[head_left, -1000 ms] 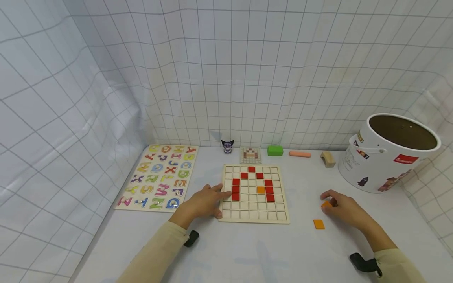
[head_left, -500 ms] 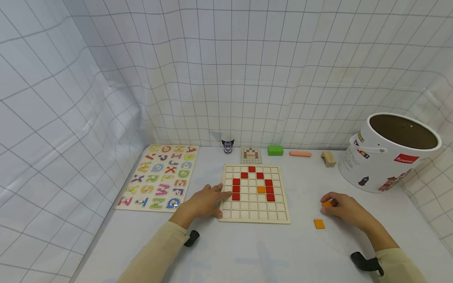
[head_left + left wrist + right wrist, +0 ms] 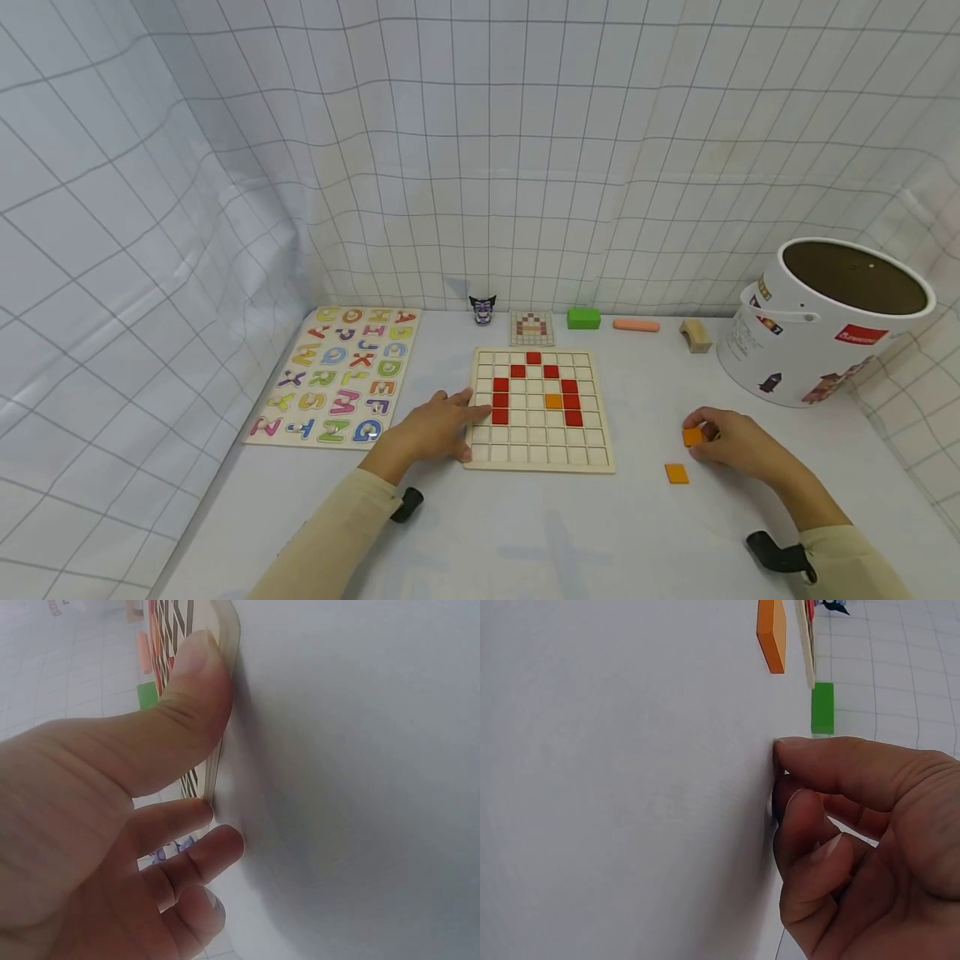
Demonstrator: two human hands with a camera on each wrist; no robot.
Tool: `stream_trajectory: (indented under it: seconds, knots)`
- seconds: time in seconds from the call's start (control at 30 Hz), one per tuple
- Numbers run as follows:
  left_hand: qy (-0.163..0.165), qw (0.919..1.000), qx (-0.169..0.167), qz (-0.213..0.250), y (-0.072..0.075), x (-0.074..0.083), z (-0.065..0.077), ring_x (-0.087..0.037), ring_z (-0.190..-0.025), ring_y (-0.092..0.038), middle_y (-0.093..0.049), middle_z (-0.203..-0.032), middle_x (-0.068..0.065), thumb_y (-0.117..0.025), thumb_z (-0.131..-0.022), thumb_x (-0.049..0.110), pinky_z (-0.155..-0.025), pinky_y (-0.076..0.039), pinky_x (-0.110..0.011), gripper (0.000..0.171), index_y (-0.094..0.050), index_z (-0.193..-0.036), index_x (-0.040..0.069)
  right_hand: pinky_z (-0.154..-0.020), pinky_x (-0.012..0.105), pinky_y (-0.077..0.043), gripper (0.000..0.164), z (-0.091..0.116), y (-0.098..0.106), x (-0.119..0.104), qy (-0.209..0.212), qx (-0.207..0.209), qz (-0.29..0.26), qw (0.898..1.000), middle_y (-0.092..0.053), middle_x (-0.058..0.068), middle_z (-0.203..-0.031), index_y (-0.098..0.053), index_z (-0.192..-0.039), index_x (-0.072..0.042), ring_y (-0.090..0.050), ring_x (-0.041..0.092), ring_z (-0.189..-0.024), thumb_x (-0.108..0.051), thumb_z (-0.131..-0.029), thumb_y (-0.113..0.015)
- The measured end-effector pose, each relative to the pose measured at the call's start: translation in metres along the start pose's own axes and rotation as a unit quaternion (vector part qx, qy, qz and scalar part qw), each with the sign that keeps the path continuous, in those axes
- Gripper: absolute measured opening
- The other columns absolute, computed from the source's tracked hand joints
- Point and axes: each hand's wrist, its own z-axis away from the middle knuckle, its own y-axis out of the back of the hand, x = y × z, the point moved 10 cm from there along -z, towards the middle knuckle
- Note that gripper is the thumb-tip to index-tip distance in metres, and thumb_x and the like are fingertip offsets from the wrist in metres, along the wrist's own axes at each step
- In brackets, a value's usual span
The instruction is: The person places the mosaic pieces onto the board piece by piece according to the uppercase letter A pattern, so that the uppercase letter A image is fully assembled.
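Observation:
A square wooden grid board [image 3: 538, 463] lies flat, with several red tiles [image 3: 572, 401] forming an arch and one orange tile [image 3: 553, 402] inside it. My left hand [image 3: 432, 429] rests at the board's left side, one finger extended over the rim; in the left wrist view its thumb [image 3: 191, 682] presses on the border. To the right of the board, my right hand [image 3: 726, 442] pinches an orange square tile [image 3: 692, 437] close to the tabletop. Its fingers hide that tile in the right wrist view. Another loose orange tile [image 3: 677, 474] lies just in front of that hand.
An alphabet puzzle board [image 3: 330, 379] lies at the left. Along the back are a small figurine [image 3: 483, 310], a pattern card [image 3: 532, 329], a green block [image 3: 583, 319], a salmon-coloured stick [image 3: 636, 326] and a wooden arch block [image 3: 696, 337]. A white bucket [image 3: 795, 358] stands back right.
My right hand has shifted very slightly to the right, and more of its orange tile shows between the fingers. The left hand and the board have stayed put.

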Motion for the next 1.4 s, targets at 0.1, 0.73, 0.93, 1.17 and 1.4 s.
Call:
stream_trajectory:
  seconds: [0.1, 0.73, 0.93, 1.17, 1.4]
  knots:
    - [-0.001, 1.0000, 0.001, 0.003, 0.001, 0.001, 0.000, -0.043, -0.141, -0.040, -0.033, -0.165, -0.012, -0.086, -0.078, 0.029, -0.107, -0.044, -0.055, 0.077, -0.055, -0.149, 0.028, -0.066, 0.033, -0.047, 0.033, -0.001, 0.002, -0.002, -0.001, 0.007, 0.030, 1.000, -0.058, 0.005, -0.089, -0.063, -0.117, -0.003, -0.053, 0.022, -0.080, -0.010, -0.087, -0.073]
    - [0.004, 0.9998, -0.005, 0.017, 0.001, 0.001, -0.001, -0.041, -0.141, -0.039, -0.034, -0.165, -0.012, -0.087, -0.079, 0.028, -0.105, -0.044, -0.056, 0.077, -0.055, -0.149, 0.029, -0.060, 0.029, -0.046, 0.036, -0.064, -0.027, -0.099, 0.068, 0.008, -0.136, 0.988, -0.059, 0.011, -0.109, -0.064, -0.122, -0.006, -0.054, 0.024, -0.082, -0.021, -0.091, -0.076]
    - [0.011, 0.9999, -0.005, 0.012, 0.002, -0.002, 0.000, -0.041, -0.141, -0.039, -0.034, -0.164, -0.011, -0.087, -0.079, 0.028, -0.106, -0.044, -0.057, 0.077, -0.055, -0.149, 0.030, -0.067, 0.031, -0.042, 0.029, -0.091, -0.065, -0.159, 0.118, 0.008, -0.082, 0.990, -0.056, 0.006, -0.092, -0.072, -0.115, -0.013, -0.051, 0.022, -0.084, -0.021, -0.088, -0.080]
    - [0.008, 0.9997, -0.006, 0.024, -0.001, -0.003, -0.002, -0.040, -0.141, -0.039, -0.033, -0.165, -0.011, -0.087, -0.079, 0.029, -0.106, -0.044, -0.057, 0.076, -0.055, -0.149, 0.030, -0.061, 0.031, -0.039, 0.030, -0.110, -0.094, -0.180, 0.098, 0.003, -0.022, 0.995, -0.057, 0.002, -0.075, -0.074, -0.114, -0.013, -0.050, 0.018, -0.070, -0.017, -0.085, -0.080]
    - [0.003, 0.9996, -0.003, 0.026, 0.001, -0.002, -0.001, -0.040, -0.140, -0.040, -0.033, -0.165, -0.012, -0.086, -0.079, 0.030, -0.105, -0.045, -0.056, 0.076, -0.056, -0.149, 0.029, -0.066, 0.034, -0.044, 0.028, -0.110, -0.099, -0.187, 0.082, 0.021, 0.039, 0.996, -0.068, -0.004, -0.087, -0.076, -0.111, -0.015, -0.056, 0.018, -0.077, -0.014, -0.083, -0.078]
